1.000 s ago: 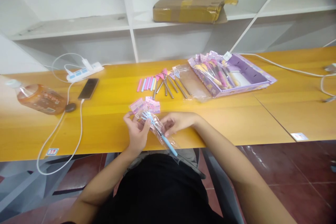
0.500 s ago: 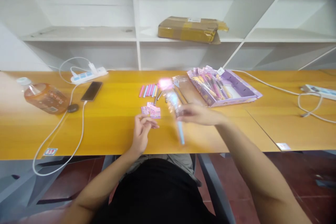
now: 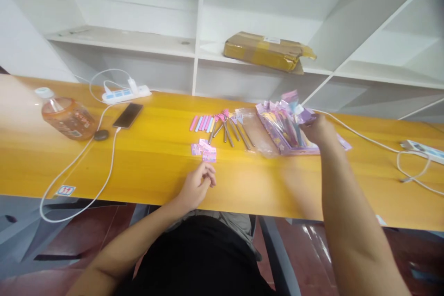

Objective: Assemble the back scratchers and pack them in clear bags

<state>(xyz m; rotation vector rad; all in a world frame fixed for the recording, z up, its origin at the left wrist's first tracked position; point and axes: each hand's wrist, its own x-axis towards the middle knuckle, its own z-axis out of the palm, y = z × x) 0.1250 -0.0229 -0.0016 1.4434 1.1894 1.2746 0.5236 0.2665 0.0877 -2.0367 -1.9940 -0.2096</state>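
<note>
My right hand (image 3: 312, 128) is over the purple display box (image 3: 298, 151), closed on a bagged blue back scratcher (image 3: 297, 133). The wrapped piece lies along other bagged back scratchers (image 3: 277, 122) in the box's left part; my fingertips are partly hidden. My left hand (image 3: 199, 185) rests on the table with loosely curled fingers and nothing in them. Just beyond it lie pink and purple header cards (image 3: 204, 149). Farther back are loose back scratchers (image 3: 227, 125) with metal rods and pink, yellow and blue claw heads, beside a row of coloured handle sleeves (image 3: 203, 123).
Clear plastic bags (image 3: 260, 132) lie left of the box. On the left are a phone (image 3: 127, 115), a bottle (image 3: 71, 118), a power strip (image 3: 126, 94) and a looping white cable (image 3: 111, 166). A taped carton (image 3: 267, 51) sits on the shelf.
My right hand has carried the bagged blue back scratcher from in front of me, over to the box on the right. My left hand has let go of it and stayed near the cards.
</note>
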